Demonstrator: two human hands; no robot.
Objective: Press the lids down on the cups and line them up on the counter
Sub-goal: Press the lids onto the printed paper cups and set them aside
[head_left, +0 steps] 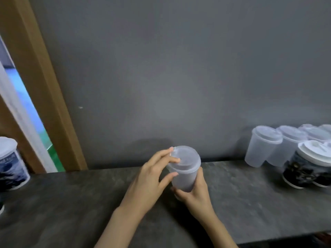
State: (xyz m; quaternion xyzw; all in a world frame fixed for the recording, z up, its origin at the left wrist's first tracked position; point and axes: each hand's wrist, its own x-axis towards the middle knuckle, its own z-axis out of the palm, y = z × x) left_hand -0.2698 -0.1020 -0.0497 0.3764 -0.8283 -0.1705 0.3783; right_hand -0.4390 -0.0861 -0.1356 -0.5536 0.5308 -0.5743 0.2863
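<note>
A translucent plastic cup (184,178) with a translucent lid (187,158) is held tilted above the dark counter (71,203) at the centre. My right hand (195,194) grips the cup's lower body from below. My left hand (152,178) lies against the cup's left side, fingers fairly straight, fingertips touching the lid's top and rim. At the right stand several more lidded translucent cups (259,149) and printed paper cups (304,169) with white lids.
A printed paper cup (10,165) with a white lid stands at the far left of the counter. A grey wall rises behind the counter. A wooden door frame (39,86) runs up the left side. The counter's front edge shows at lower right.
</note>
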